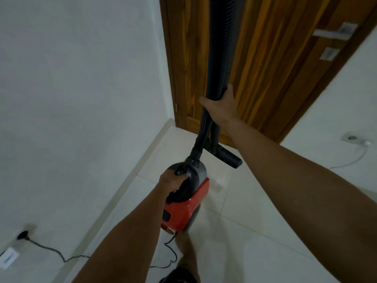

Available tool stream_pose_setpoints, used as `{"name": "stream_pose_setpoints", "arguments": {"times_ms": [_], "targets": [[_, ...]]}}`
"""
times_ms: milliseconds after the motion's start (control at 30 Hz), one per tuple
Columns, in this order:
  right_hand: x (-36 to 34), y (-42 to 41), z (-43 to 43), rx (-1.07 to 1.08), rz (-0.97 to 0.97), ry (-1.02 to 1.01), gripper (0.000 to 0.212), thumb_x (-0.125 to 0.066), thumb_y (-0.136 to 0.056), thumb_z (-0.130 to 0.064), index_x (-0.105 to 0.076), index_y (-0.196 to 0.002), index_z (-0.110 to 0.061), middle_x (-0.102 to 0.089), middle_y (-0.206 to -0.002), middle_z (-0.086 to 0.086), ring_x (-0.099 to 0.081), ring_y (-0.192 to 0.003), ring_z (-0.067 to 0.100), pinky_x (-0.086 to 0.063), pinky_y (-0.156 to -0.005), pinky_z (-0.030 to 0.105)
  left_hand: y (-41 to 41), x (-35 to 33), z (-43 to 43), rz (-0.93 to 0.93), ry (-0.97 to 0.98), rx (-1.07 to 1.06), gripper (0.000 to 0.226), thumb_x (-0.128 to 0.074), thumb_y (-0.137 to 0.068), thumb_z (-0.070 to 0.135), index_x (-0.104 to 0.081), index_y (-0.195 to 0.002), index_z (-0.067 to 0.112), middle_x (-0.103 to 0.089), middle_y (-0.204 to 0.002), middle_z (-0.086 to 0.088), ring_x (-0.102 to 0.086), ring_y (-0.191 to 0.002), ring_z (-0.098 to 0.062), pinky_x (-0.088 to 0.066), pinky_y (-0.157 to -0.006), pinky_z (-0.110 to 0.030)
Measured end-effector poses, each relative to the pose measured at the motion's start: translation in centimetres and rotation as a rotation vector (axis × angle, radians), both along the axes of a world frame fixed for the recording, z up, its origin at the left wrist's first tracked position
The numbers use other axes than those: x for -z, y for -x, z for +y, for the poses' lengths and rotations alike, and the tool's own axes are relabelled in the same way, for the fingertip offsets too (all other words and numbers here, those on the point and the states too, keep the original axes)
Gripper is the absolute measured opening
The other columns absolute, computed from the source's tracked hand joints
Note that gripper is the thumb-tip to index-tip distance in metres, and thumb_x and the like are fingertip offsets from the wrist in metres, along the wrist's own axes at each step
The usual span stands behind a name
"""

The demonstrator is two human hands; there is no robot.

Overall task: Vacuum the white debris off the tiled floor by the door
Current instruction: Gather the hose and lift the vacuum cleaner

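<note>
Closest to me is my own leg (188,256), down at the near edge of the floor (265,231). A black cord (51,249) curls on the tiles by the left edge and goes to a plug (22,234) in the wall. Next comes the red vacuum (183,207). My left hand (173,183) has its fingers curled tight round the black handle on top. Just right of the red body I see a blurry white patch (219,181) on the tile. It may be the white bits, but I cannot tell for sure. A bit farther, the black nozzle (229,158) hangs near the far edge of the floor. My right hand (220,106) wraps round the black tube (205,123) and the ribbed hose (221,48) together. Behind them stands the wooden door (275,68), at the far corner.
</note>
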State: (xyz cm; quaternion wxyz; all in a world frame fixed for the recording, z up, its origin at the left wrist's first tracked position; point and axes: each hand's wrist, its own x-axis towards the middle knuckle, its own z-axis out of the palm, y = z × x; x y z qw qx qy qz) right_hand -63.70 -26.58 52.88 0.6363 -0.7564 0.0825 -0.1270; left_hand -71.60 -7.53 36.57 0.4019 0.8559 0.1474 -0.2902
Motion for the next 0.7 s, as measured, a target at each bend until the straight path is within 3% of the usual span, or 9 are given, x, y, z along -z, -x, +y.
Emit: {"name": "stream_pose_setpoints", "arguments": {"times_ms": [133, 233, 267, 433, 533, 567, 633, 700], "targets": [[-0.6, -8.6, 1.6, -0.018, 0.037, 0.023, 0.070, -0.080, -0.080, -0.025, -0.043, -0.140, -0.018, -0.063, -0.115, -0.002, -0.064, -0.100, 0.009, -0.057, -0.080, 0.020, -9.2, 0.4, 2.0, 0.030, -0.017, -0.018, 0.053, -0.071, -0.084, 0.053, -0.065, -0.119, 0.014, -0.072, -0.096, -0.012, -0.071, -0.082, -0.027, -0.061, -0.082, -0.040], [-0.8, -14.3, 2.1, -0.022, 0.032, 0.026, 0.039, -0.077, -0.083, -0.017, -0.052, -0.110, -0.031, -0.062, -0.100, -0.002, -0.065, -0.090, 0.012, -0.058, -0.071, 0.019, -15.4, 0.0, 3.5, 0.028, -0.040, 0.006, 0.049, -0.070, -0.085, 0.053, -0.064, -0.117, 0.015, -0.072, -0.090, -0.010, -0.070, -0.074, -0.025, -0.062, -0.078, -0.039], [-0.8, -16.4, 2.3, -0.024, 0.033, 0.024, 0.037, -0.077, -0.084, -0.016, -0.051, -0.103, -0.033, -0.062, -0.098, -0.003, -0.064, -0.088, 0.012, -0.058, -0.069, 0.020, -17.4, -0.2, 3.9, 0.026, -0.047, 0.012, 0.049, -0.069, -0.086, 0.052, -0.063, -0.118, 0.015, -0.071, -0.090, -0.010, -0.069, -0.072, -0.024, -0.061, -0.074, -0.037], [0.6, -26.9, 3.5, -0.078, 0.108, 0.017, 0.062, -0.077, -0.080, -0.030, -0.049, -0.133, -0.014, -0.063, -0.107, -0.001, -0.064, -0.093, 0.010, -0.057, -0.074, 0.026, -27.3, -0.2, 5.2, 0.001, -0.063, 0.002, 0.047, -0.066, -0.091, 0.047, -0.061, -0.124, 0.015, -0.069, -0.092, -0.009, -0.067, -0.073, -0.025, -0.057, -0.072, -0.036], [2.2, -33.5, 4.6, -0.092, 0.132, 0.016, 0.071, -0.077, -0.079, -0.035, -0.044, -0.140, -0.020, -0.062, -0.112, -0.005, -0.063, -0.097, 0.009, -0.057, -0.085, 0.032, -33.4, 0.3, 5.6, 0.014, -0.072, 0.000, 0.042, -0.065, -0.094, 0.041, -0.058, -0.127, 0.016, -0.068, -0.091, -0.009, -0.064, -0.071, -0.025, -0.055, -0.068, -0.034], [2.8, -35.8, 4.8, -0.097, 0.143, 0.018, 0.064, -0.077, -0.080, -0.034, -0.047, -0.135, -0.026, -0.061, -0.111, -0.006, -0.062, -0.097, 0.009, -0.057, -0.087, 0.032, -35.6, 0.6, 5.7, 0.018, -0.069, -0.005, 0.044, -0.065, -0.095, 0.039, -0.056, -0.131, 0.017, -0.069, -0.095, -0.010, -0.066, -0.073, -0.027, -0.055, -0.068, -0.033], [3.9, -39.9, 5.2, -0.104, 0.160, 0.052, 0.038, -0.077, -0.079, -0.032, -0.052, -0.106, -0.041, -0.063, -0.105, -0.004, -0.063, -0.094, 0.012, -0.058, -0.089, 0.037, -39.8, 1.6, 5.9, 0.044, -0.070, -0.005, 0.042, -0.064, -0.096, 0.034, -0.055, -0.133, 0.015, -0.070, -0.105, -0.015, -0.070, -0.088, -0.033, -0.056, -0.076, -0.036], [4.5, -43.8, 5.6, -0.108, 0.155, 0.104, 0.033, -0.078, -0.076, -0.033, -0.049, -0.089, -0.042, -0.066, -0.098, 0.001, -0.066, -0.089, 0.015, -0.061, -0.087, 0.040, -43.4, 2.6, 6.2, 0.070, -0.084, -0.005, 0.040, -0.062, -0.098, 0.031, -0.055, -0.133, 0.013, -0.069, -0.115, -0.018, -0.068, -0.105, -0.036, -0.055, -0.088, -0.039]]}}
